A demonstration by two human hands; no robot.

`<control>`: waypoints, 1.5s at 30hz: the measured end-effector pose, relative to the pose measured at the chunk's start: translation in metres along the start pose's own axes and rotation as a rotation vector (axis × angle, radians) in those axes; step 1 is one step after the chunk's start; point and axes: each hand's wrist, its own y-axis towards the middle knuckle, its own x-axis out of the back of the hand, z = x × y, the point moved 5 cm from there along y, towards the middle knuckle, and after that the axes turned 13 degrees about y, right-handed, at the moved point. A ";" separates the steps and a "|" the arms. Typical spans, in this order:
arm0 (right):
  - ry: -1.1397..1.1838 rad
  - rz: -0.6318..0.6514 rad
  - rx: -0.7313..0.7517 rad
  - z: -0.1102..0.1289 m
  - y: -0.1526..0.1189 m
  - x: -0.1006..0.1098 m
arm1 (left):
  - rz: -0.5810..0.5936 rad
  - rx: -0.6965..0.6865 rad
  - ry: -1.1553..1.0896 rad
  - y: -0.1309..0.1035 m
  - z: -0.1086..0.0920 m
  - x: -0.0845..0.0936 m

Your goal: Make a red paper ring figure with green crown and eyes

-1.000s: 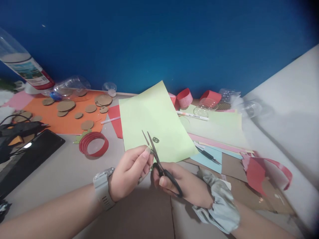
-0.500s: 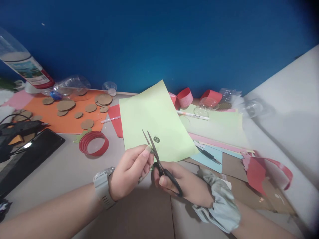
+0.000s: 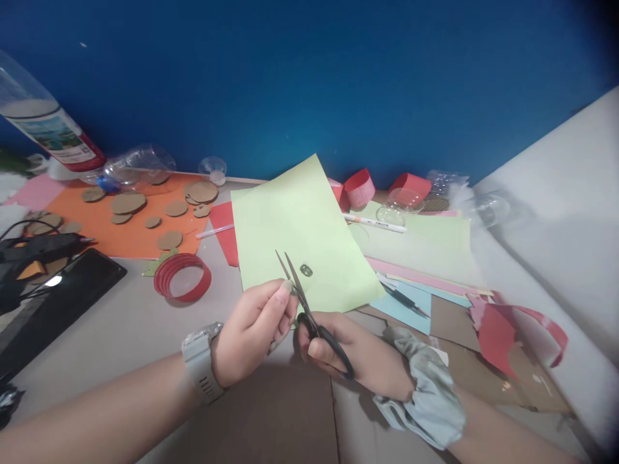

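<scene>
I see the light green paper sheet (image 3: pixel 300 225) held up off the table, tilted, at the middle of my view. My left hand (image 3: pixel 254 332) pinches its lower edge between thumb and fingertips, pressed together on the paper. My right hand (image 3: pixel 358 354) grips the black-handled scissors (image 3: pixel 309 309), fingers curled through the loops; the thin metal blades stand slightly apart at the sheet's lower edge, just beside the left fingertips. A small dark mark (image 3: pixel 306 270) sits on the paper right next to the blades; I cannot read it.

The only label I can find is on the clear plastic bottle (image 3: pixel 43 122) lying tilted at far left, with a red band and a printed picture; the writing is too small to read.

A grey watch (image 3: pixel 200 364) wraps the left wrist, and a pale satin scrunchie (image 3: pixel 420 396) bunches on the right. Left of the sheet lies a stack of red paper rings (image 3: pixel 182 278), flat and round, and beyond it an orange sheet (image 3: pixel 120 225) strewn with brown cardboard discs (image 3: pixel 128 205). A black glue gun (image 3: pixel 43 248) rests at far left. Behind the green sheet, a white pen (image 3: pixel 374 224) lies on pastel papers (image 3: pixel 425 258), with curled red strips (image 3: pixel 360 188) near the blue wall (image 3: pixel 309 77). Torn red paper (image 3: pixel 503 332) lies at right.
</scene>
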 end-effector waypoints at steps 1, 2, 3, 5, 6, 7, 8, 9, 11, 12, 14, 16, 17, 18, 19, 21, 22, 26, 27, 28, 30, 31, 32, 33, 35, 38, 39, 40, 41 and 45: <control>0.006 -0.002 -0.003 0.000 0.000 0.000 | 0.000 0.001 -0.006 0.000 0.000 0.000; 0.014 -0.008 -0.008 0.000 0.000 0.000 | 0.000 0.003 -0.014 0.000 0.000 0.000; 0.022 -0.011 -0.013 0.000 0.000 0.000 | 0.000 0.003 -0.023 0.000 0.000 0.000; 0.030 -0.009 -0.021 0.000 0.000 -0.001 | 0.002 -0.001 -0.039 0.000 0.000 -0.001; 0.030 -0.005 -0.024 0.000 0.000 -0.001 | 0.003 -0.003 -0.045 0.000 -0.001 -0.001; 0.028 0.000 -0.026 0.000 0.000 -0.001 | 0.004 -0.006 -0.052 0.000 -0.001 -0.001; 0.021 0.001 -0.027 0.001 0.000 -0.001 | 0.007 -0.009 -0.058 0.000 -0.001 -0.001; 0.015 -0.001 -0.029 0.001 0.000 0.000 | 0.007 -0.013 -0.065 0.000 -0.001 -0.002; 0.006 -0.002 -0.029 0.001 0.000 0.000 | 0.009 -0.023 -0.076 0.000 -0.002 -0.002; 0.001 0.000 -0.028 0.000 0.000 0.000 | 0.009 -0.028 -0.078 0.000 -0.002 -0.002; -0.006 -0.001 -0.023 -0.001 0.000 0.000 | 0.003 -0.040 -0.073 0.000 -0.003 -0.002; -0.010 -0.005 -0.014 -0.001 0.000 0.000 | -0.003 -0.053 -0.064 -0.001 -0.003 -0.002; -0.009 -0.007 -0.009 -0.002 0.000 0.000 | -0.006 -0.058 -0.063 -0.001 -0.003 -0.002; -0.006 -0.010 -0.005 -0.002 0.000 0.000 | -0.007 -0.058 -0.062 -0.001 -0.003 -0.002; -0.001 -0.012 -0.003 -0.003 0.000 0.000 | -0.006 -0.059 -0.061 -0.002 -0.003 -0.002; 0.017 -0.015 -0.008 -0.004 0.000 0.000 | -0.005 -0.057 -0.063 -0.002 -0.003 -0.002; 0.026 -0.015 -0.012 -0.004 0.000 0.000 | -0.005 -0.058 -0.061 -0.002 -0.003 -0.002; 0.067 -0.008 -0.008 -0.003 0.001 -0.002 | 0.003 -0.064 -0.027 -0.002 -0.003 -0.002; 0.081 -0.010 -0.001 -0.002 0.001 -0.002 | 0.012 -0.069 -0.011 -0.002 -0.004 -0.002; 0.098 -0.012 0.008 -0.001 0.001 -0.003 | 0.021 -0.076 0.004 -0.002 -0.004 -0.001; 0.126 -0.013 0.019 0.001 0.001 -0.003 | 0.033 -0.091 0.036 -0.002 -0.006 -0.001; 0.132 -0.013 0.021 0.002 0.001 -0.004 | 0.036 -0.095 0.047 -0.003 -0.007 -0.001; 0.133 -0.014 0.021 0.002 0.001 -0.004 | 0.037 -0.096 0.053 -0.003 -0.007 -0.001; 0.131 -0.015 0.019 0.003 0.001 -0.005 | 0.037 -0.092 0.054 -0.003 -0.007 -0.001; 0.120 -0.019 0.013 0.004 0.001 -0.005 | 0.038 -0.086 0.048 -0.002 -0.007 -0.001; 0.098 -0.034 0.006 0.005 0.001 -0.005 | 0.034 -0.087 0.057 -0.002 -0.006 0.000; 0.088 -0.043 0.003 0.005 0.001 -0.005 | 0.030 -0.088 0.065 -0.002 -0.006 0.000; 0.079 -0.049 -0.002 0.005 0.001 -0.005 | 0.027 -0.091 0.071 -0.002 -0.006 0.000; 0.073 -0.049 -0.007 0.004 0.001 -0.005 | 0.024 -0.093 0.073 -0.002 -0.006 0.000; 0.071 -0.045 -0.030 0.003 0.002 -0.005 | 0.029 -0.104 0.051 -0.002 -0.006 0.000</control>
